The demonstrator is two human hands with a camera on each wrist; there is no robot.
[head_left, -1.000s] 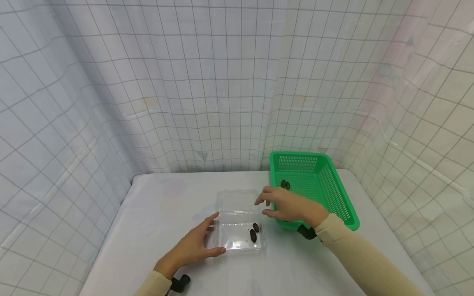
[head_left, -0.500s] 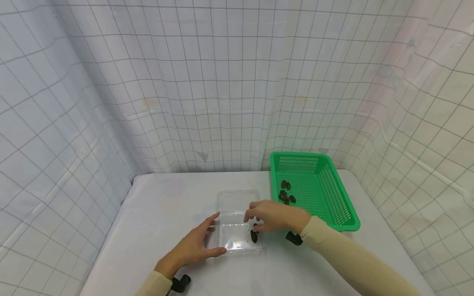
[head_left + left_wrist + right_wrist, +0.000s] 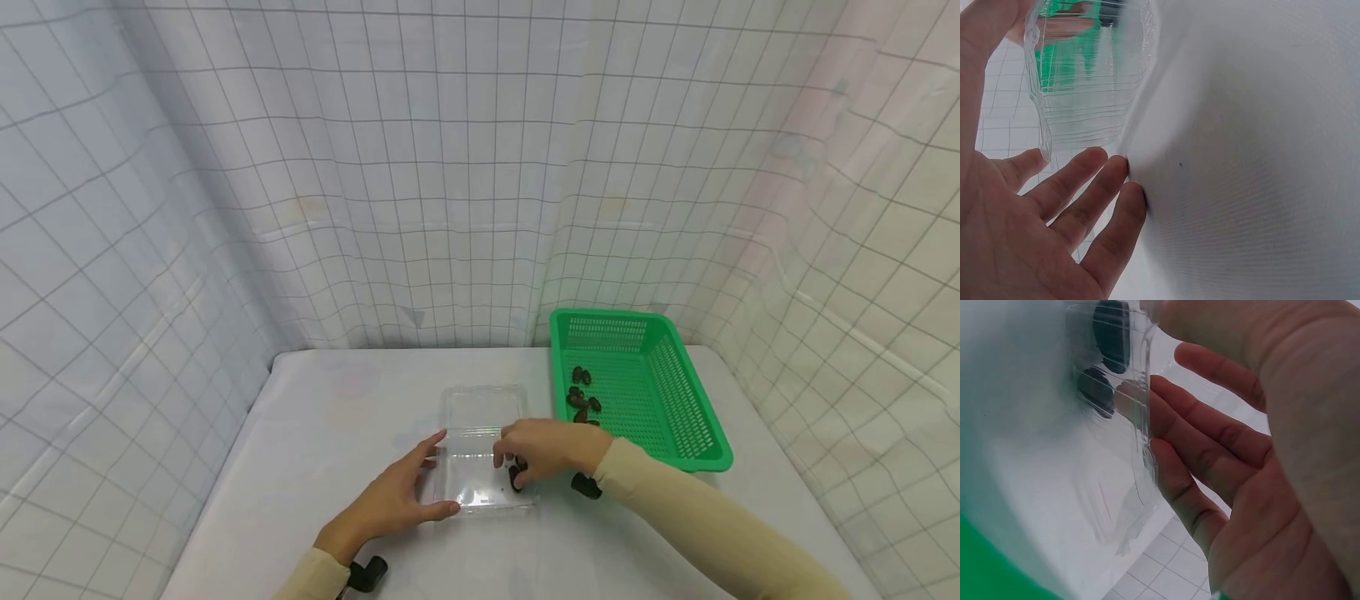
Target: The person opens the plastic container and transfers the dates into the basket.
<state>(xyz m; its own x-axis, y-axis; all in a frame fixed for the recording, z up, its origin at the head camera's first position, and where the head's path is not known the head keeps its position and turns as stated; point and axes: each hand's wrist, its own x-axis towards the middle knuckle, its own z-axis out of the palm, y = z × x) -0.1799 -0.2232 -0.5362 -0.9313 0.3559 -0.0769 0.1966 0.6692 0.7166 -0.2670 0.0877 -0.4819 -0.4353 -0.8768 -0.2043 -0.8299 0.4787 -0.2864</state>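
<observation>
A clear plastic clamshell box [image 3: 470,482] lies with its lid folded back, away from me. Inside, at its right side, are two dark oval pieces that look like dates [image 3: 1111,337]. My left hand [image 3: 392,493] stays at the box's left side, its thumb along the near corner and straight fingers by the far corner. Over the right wall reaches my right hand [image 3: 546,446], fingers bent down loosely around the dates. In the right wrist view one fingertip is close beside the smaller date [image 3: 1095,392]; the fingers are spread, and no firm pinch shows.
A green perforated basket [image 3: 626,392] stands to the right of the box, with several similar dark dates [image 3: 577,400] along its left side. White cloth [image 3: 345,417] covers the table. Grid-patterned curtains [image 3: 450,208] surround it at the back and sides.
My right hand has moved from the basket's left edge leftward and down into the box, over the dates, uncovering more dates in the basket. My left hand has kept its place.
</observation>
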